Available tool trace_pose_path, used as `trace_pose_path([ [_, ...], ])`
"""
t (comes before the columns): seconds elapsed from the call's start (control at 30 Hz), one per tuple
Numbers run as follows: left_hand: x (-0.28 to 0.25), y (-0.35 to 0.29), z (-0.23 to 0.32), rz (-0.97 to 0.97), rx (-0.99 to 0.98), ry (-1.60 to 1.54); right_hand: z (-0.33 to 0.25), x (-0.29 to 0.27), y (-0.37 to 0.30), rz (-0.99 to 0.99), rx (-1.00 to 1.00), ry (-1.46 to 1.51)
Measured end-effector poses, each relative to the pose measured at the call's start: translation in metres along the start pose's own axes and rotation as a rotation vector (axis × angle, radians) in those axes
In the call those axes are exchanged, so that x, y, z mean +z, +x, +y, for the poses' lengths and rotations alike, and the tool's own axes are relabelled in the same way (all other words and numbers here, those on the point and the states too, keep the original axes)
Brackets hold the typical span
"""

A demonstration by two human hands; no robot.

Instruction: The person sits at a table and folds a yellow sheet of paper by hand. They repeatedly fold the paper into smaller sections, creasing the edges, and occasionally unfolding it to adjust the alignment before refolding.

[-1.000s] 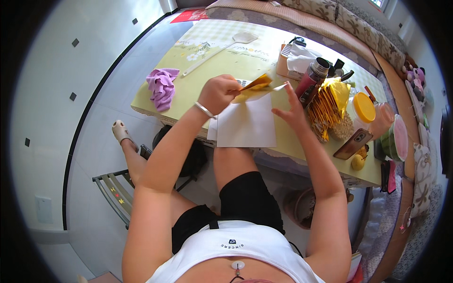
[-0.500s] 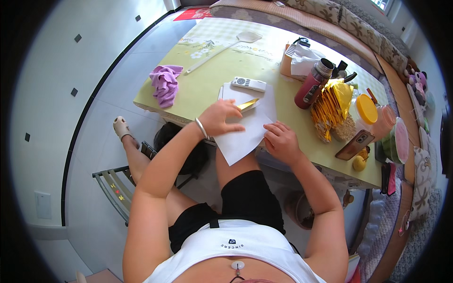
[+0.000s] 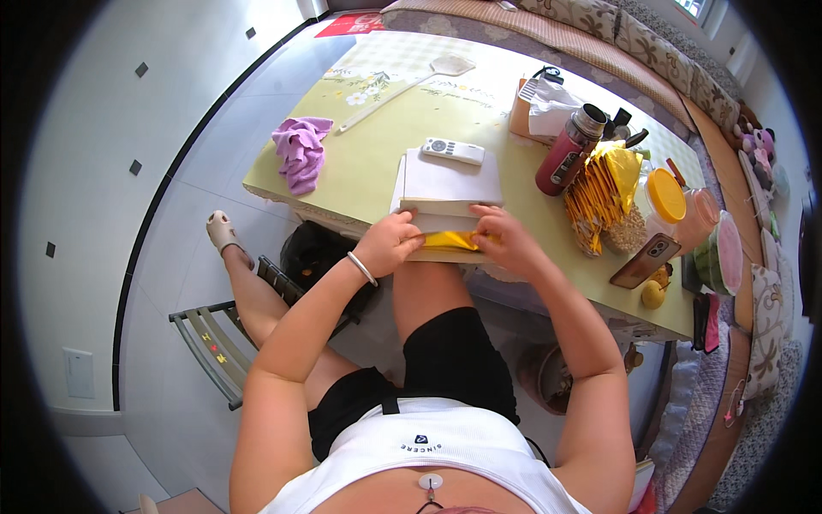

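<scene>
At the near edge of the table, a shiny gold sheet (image 3: 451, 241) stretches between my two hands. My left hand (image 3: 390, 243), with a silver bangle at its wrist, pinches its left end. On the other end are the closed fingers of my right hand (image 3: 507, 237). Pale, folded-looking paper edges show above and below the gold; how the layers join I cannot tell. Just beyond my fingers, white paper (image 3: 449, 182) lies flat on the table, with a white remote control (image 3: 452, 151) resting across its far edge.
On the green-patterned table (image 3: 360, 158) lie a purple cloth (image 3: 300, 152) and a white fly swatter (image 3: 402, 94). Right: a tissue box (image 3: 521, 111), maroon flask (image 3: 565, 154), gold packets (image 3: 595, 201), yellow-lidded jar (image 3: 665, 197), leaning phone (image 3: 644, 260), yellow fruit (image 3: 652, 295) and watermelon half (image 3: 721, 254).
My left hand has come down from above the paper and closed on the gold sheet. The gold has moved toward me to the table edge. My right hand has shifted slightly up and closed on it.
</scene>
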State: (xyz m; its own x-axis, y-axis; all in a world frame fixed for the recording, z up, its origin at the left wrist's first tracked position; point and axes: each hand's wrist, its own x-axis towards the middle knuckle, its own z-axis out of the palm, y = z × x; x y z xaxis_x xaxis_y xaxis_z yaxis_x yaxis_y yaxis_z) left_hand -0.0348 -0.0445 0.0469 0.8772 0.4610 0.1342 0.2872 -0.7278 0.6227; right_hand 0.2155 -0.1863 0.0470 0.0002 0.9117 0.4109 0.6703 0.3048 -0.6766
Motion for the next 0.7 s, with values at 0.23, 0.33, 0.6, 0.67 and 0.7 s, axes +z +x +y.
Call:
trace_pose_path([
  [0.23, 0.007, 0.017, -0.011, 0.338, -0.035, 0.029, 0.007, 0.008, 0.013, 0.096, 0.428, -0.080],
  [0.33, 0.004, 0.027, -0.007, 0.309, 0.041, -0.025, 0.020, 0.016, 0.017, 0.146, 0.395, -0.146],
  [0.6, 0.004, 0.026, -0.011, 0.282, 0.141, 0.238, 0.034, 0.003, 0.018, -0.012, 0.532, 0.122],
  [0.67, 0.007, 0.028, -0.016, 0.303, 0.090, 0.224, 0.037, 0.000, 0.018, -0.035, 0.613, 0.201],
  [0.7, 0.010, 0.029, -0.022, 0.321, 0.017, 0.211, 0.037, 0.000, 0.018, -0.046, 0.654, 0.241],
])
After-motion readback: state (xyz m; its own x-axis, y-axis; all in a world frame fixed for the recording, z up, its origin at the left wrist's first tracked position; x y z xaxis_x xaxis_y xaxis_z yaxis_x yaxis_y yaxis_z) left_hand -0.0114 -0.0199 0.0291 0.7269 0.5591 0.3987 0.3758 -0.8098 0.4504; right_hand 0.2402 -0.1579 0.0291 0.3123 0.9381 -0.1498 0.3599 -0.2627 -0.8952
